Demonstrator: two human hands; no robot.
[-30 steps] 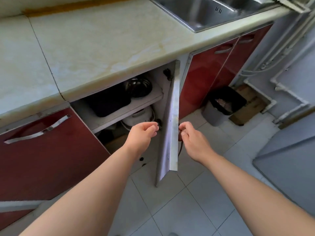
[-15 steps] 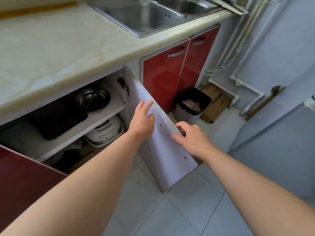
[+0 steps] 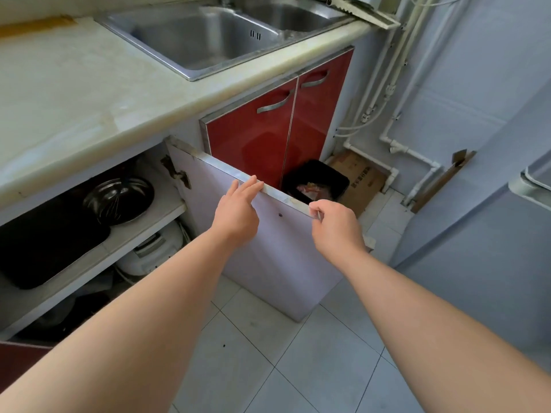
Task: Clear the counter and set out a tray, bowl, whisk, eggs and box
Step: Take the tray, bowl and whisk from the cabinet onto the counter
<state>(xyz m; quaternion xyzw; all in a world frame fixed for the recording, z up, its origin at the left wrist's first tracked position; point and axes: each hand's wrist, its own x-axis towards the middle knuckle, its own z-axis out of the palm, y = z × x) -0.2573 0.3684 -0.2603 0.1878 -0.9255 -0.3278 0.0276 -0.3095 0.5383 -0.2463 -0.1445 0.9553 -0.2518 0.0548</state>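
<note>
Pale stone counter (image 3: 89,93) with steel sink (image 3: 193,40) above an open cabinet: on the upper shelf (image 3: 167,204) lie, from the left, a black tray (image 3: 44,245) and just beside it a steel bowl (image 3: 143,189) holding a wire whisk (image 3: 114,204), with a white rice cooker (image 3: 152,251) below. The cabinet door (image 3: 268,248) stands wide, the left hand (image 3: 238,213) resting straight fingers on its top edge and the right hand (image 3: 337,228) pinching that edge near the outer corner. The tray is probably stiff and light, best taken by its near rim; the bowl looks smooth, likely slippery, and its loose whisk may tip out.
</note>
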